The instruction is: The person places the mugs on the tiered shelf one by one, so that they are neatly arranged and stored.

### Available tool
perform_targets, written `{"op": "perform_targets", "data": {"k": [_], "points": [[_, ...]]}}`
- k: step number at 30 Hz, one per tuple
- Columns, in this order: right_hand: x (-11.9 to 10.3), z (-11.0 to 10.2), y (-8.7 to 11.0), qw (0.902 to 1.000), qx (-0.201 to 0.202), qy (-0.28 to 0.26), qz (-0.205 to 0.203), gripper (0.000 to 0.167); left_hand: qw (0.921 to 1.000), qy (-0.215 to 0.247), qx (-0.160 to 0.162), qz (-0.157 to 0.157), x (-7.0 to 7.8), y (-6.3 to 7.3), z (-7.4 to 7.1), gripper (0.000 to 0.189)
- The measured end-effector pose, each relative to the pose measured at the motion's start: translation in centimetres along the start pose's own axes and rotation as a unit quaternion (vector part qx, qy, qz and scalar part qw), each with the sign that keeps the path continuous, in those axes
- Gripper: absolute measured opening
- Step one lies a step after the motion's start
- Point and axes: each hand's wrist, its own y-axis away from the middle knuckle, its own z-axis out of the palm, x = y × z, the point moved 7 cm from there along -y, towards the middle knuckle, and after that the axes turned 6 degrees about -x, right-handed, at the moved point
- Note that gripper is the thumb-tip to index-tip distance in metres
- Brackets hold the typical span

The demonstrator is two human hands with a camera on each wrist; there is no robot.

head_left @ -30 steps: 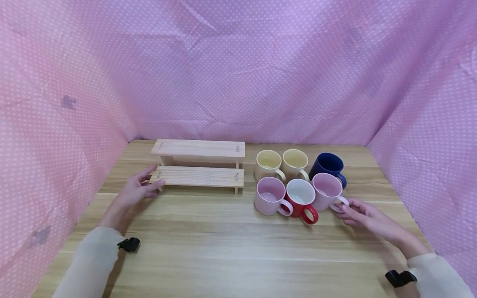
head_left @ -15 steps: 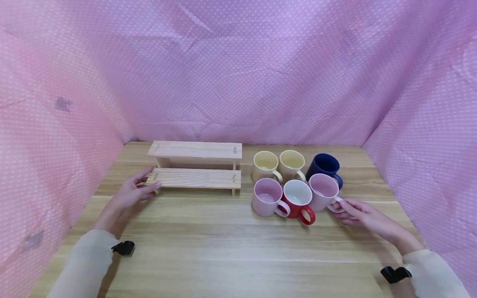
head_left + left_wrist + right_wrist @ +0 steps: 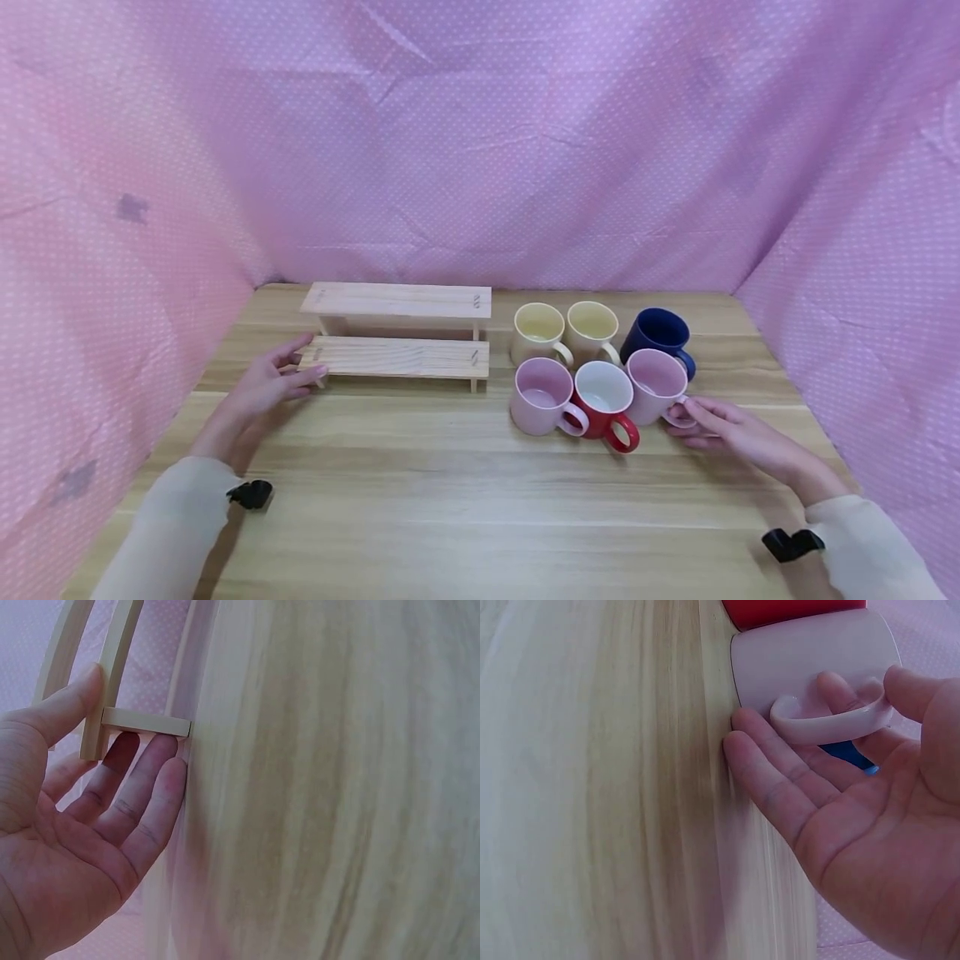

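A two-tier wooden shelf stands at the back left of the table in the head view. My left hand grips the left end of its lower tier, thumb on the board and the other fingers around the end and beside the leg. At the right, several mugs stand upright in a close group. With thumb on top and a finger through the loop, my right hand holds the handle of the right-hand pink mug. That mug touches the red mug, which is white inside.
Another pink mug stands left of the red one. Behind are two yellow mugs and a dark blue mug. Pink dotted cloth encloses the wooden table at the back and sides.
The right thumb and fingers have closed further onto the pink mug's handle. The left hand stays at the shelf's end. Shelf and mugs keep their places; the head view shifts slightly.
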Motion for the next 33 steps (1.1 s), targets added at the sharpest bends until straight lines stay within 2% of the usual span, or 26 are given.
{"op": "perform_targets", "data": {"k": [9, 15, 21, 27, 33], "points": [[0.01, 0.13, 0.38, 1.0000, -0.001, -0.004, -0.001, 0.046, 0.9999, -0.011, 0.002, 0.010, 0.14, -0.48, 0.17, 0.089], [0.06, 0.12, 0.43, 0.9998, 0.021, 0.005, -0.004, 0.049, 0.9999, -0.013, -0.002, 0.009, 0.11, -0.45, 0.34, 0.090], [0.50, 0.45, -0.26, 0.9985, 0.022, -0.043, -0.025, 0.045, 0.9997, -0.024, -0.002, 0.003, 0.07, 0.06, 0.03, 0.090], [0.85, 0.74, -0.01, 0.9955, 0.029, -0.075, -0.050, 0.047, 0.9997, -0.024, -0.003, 0.004, 0.14, -0.08, 0.24, 0.091], [0.13, 0.85, -0.04, 0.9916, 0.056, -0.113, -0.026, 0.046, 0.9997, -0.023, 0.000, 0.001, -0.01, -0.02, 0.17, 0.091]]}}
